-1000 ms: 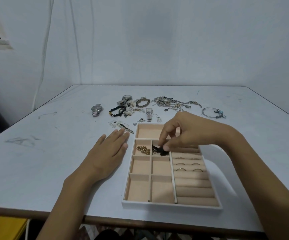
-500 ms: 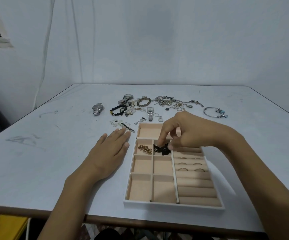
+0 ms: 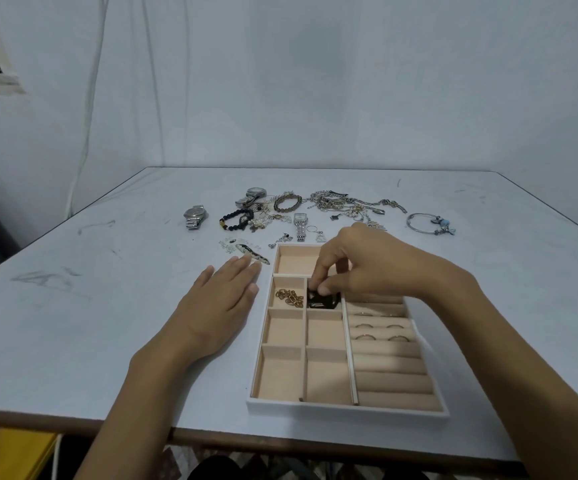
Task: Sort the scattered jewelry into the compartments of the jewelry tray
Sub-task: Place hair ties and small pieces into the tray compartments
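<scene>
black piece (image 3: 322, 302) half-hidden (right hand (image 3: 360, 268)), chains (image 3: 339, 204) indistinct

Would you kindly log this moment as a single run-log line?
right hand: pinches black jewelry in tray compartment beside gold links | left hand: flat on table | rings: in roll slots

Open tabletop (image 3: 73, 323) left of tray (image 3: 315, 408); jewelry heap (image 3: 336, 204) beyond.

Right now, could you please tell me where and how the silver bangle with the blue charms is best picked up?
Pinch the bangle on its bare left arc, coming from above: it lies flat, apart from the pile, and its charms bunch on the right.
</scene>
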{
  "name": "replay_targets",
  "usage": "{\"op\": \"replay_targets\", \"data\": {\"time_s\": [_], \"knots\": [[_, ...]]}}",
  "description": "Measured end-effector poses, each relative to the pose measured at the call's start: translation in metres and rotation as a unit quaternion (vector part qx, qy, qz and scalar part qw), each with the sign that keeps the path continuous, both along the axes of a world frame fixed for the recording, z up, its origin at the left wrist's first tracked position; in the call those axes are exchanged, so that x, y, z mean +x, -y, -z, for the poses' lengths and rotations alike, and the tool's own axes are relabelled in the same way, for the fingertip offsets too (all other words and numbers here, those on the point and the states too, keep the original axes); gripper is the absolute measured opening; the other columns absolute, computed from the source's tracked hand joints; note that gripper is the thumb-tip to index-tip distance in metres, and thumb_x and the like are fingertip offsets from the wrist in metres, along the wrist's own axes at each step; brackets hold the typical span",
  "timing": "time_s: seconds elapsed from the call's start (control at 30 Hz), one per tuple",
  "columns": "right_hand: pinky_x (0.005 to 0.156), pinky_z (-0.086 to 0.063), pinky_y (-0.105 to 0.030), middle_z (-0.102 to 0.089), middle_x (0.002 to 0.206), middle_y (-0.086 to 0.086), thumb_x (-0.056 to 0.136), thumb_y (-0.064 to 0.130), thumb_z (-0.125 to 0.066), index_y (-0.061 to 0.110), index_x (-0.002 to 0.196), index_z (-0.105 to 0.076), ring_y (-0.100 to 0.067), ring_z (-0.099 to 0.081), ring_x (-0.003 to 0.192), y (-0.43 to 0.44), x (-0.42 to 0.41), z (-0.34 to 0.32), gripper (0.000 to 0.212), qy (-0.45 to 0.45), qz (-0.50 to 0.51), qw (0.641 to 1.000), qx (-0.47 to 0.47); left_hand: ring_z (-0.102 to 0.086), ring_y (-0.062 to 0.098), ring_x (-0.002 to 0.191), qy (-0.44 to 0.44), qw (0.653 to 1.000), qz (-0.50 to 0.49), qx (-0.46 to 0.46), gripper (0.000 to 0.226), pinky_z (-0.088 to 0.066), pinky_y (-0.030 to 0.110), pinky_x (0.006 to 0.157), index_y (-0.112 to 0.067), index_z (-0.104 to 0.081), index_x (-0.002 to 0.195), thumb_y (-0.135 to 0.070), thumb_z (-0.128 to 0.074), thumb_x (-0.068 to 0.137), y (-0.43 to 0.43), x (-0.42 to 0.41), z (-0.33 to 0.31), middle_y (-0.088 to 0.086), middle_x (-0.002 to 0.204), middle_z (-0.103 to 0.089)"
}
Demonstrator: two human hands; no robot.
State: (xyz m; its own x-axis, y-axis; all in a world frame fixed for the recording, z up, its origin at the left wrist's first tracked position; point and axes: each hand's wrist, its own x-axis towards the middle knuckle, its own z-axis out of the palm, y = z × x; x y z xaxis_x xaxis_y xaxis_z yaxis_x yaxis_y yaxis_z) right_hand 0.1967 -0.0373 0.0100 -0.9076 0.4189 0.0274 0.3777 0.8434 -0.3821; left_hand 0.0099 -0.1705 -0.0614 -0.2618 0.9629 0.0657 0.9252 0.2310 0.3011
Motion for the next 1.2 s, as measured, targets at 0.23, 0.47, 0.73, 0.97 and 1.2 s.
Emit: {"op": "replay_targets", "data": {"time_s": [0.23,0.47,0.73,0.97,1.2], "knots": [[0.060,-0.039,-0.021,-0.067,0.069,0.015,0.071,0.025,-0.081,0.031,0.082,-0.078,0.009,-0.054,0.061,-0.004,-0.001,0.008,0.012,0.007,0.001,1.000,0.001,0.001,0.003,0.146,-0.006,1.000,0.000,-0.004,0.049,0.003,0.028,0.119,-0.027,-0.013,0.152,-0.033,-0.018,0.104,0.000,0.000,0.000,-0.012,0.159,-0.006],[0.059,-0.042,-0.029,-0.074,0.081,0.006,0.081,0.026,-0.074,0.027,0.086,-0.078,-0.002,-0.051,0.053,-0.006,0.005,0.001,0.006,-0.010,-0.026,0.997,-0.068,-0.007,0.005,0.146,0.001,1.000,-0.001,0.000,0.048,-0.002,0.029,0.118,-0.024,-0.021,0.151,-0.035,-0.021,0.104,-0.003,-0.001,-0.001,-0.010,0.159,-0.013],[0.070,-0.054,-0.032,-0.072,0.076,0.002,0.084,0.013,-0.063,0.023,0.091,-0.074,-0.009,-0.055,0.047,-0.039,0.022,-0.004,0.017,-0.192,0.185,0.962,-0.062,-0.052,0.015,0.111,0.022,0.997,-0.078,0.016,0.028,-0.041,0.035,0.092,-0.038,-0.059,0.115,-0.038,-0.042,0.093,-0.028,-0.013,-0.026,-0.011,0.121,-0.054],[0.075,-0.058,-0.042,-0.070,0.058,0.002,0.076,0.006,-0.057,0.027,0.070,-0.067,-0.009,-0.058,0.048,-0.049,0.021,0.013,0.025,-0.136,0.262,0.954,-0.059,-0.058,0.023,0.103,0.042,0.991,-0.109,0.058,0.025,-0.047,0.036,0.087,-0.030,-0.062,0.112,-0.037,-0.047,0.095,-0.090,-0.018,-0.043,-0.005,0.112,-0.063],[0.076,-0.055,-0.035,-0.070,0.068,0.006,0.077,0.015,-0.059,0.028,0.075,-0.070,-0.015,-0.062,0.065,-0.049,0.019,0.015,0.016,-0.127,0.266,0.955,-0.015,-0.057,0.012,0.082,0.024,0.992,-0.113,0.042,0.012,-0.044,0.027,0.071,-0.031,-0.068,0.091,-0.041,-0.065,0.085,-0.123,-0.015,-0.038,-0.008,0.092,-0.067]]}}
